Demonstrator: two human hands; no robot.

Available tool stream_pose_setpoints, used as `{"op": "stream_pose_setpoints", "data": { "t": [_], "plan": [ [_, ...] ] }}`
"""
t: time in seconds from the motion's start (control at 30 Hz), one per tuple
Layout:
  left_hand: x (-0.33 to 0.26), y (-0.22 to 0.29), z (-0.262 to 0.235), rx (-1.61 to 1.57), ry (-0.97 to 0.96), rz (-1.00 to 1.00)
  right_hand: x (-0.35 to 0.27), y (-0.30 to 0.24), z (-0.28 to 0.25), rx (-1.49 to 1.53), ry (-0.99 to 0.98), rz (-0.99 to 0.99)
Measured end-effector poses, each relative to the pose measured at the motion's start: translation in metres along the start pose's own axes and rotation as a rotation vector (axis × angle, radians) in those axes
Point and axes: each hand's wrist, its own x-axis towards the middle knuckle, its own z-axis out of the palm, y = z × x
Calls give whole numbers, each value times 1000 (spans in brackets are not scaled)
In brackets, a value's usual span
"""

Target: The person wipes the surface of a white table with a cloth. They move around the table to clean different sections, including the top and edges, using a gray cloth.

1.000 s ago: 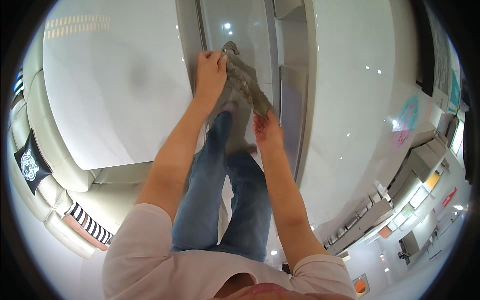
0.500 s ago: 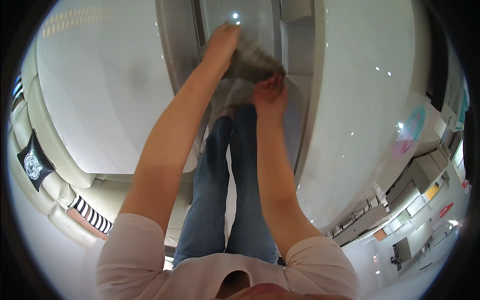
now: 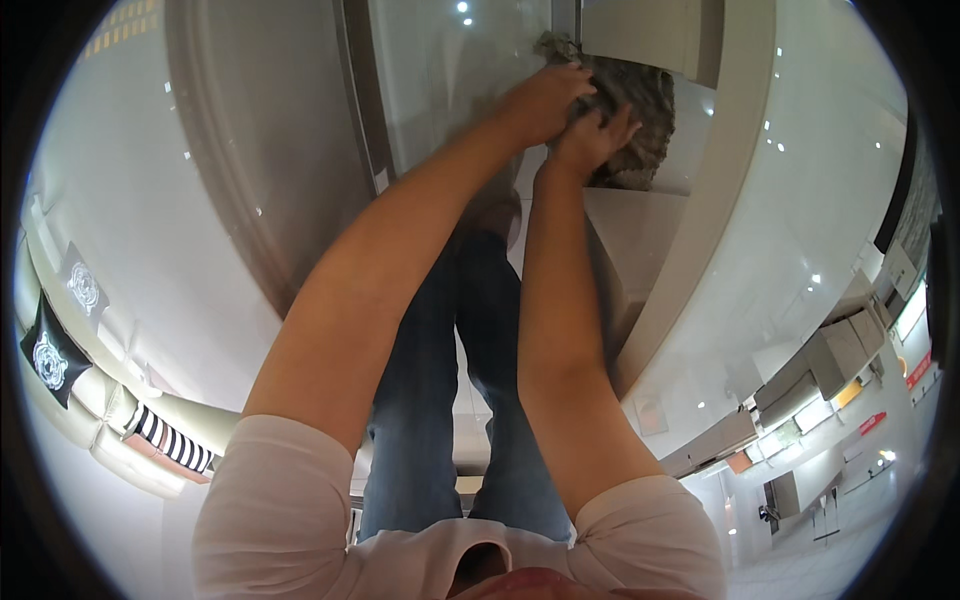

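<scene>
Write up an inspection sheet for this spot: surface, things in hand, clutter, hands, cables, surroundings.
Surface: glossy white panel with a grey glass pane beside it.
Things in hand: crumpled grey cloth, pressed against the surface.
Clutter: nothing seen.
Hands: left hand in a closed grip on the cloth; right hand flat on it, fingers spread.
Cables: nothing seen.
Surroundings: blue jeans below; striped cushion and black cushion at left; shop displays at right.
</scene>
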Motion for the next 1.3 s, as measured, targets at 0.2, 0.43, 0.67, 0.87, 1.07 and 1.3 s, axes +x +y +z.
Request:
{"op": "stream_pose_setpoints", "data": {
  "t": [0.2,0.43,0.67,0.87,1.07,1.3],
  "plan": [
    [28,-31,4,560,14,341,26,-13,43,-412,173,38],
    [54,-28,39,701,-10,336,65,5,39,-487,376,-37],
    [57,-14,71,505,206,233,110,16,12,-559,351,-38],
    [43,2,76,696,-84,298,115,15,-15,-650,504,300],
    [30,52,54,979,-512,73,103,33,-12,-679,382,268],
    [50,40,43,1015,-388,141,153,4,-5,-683,343,-98]
  ]
}}
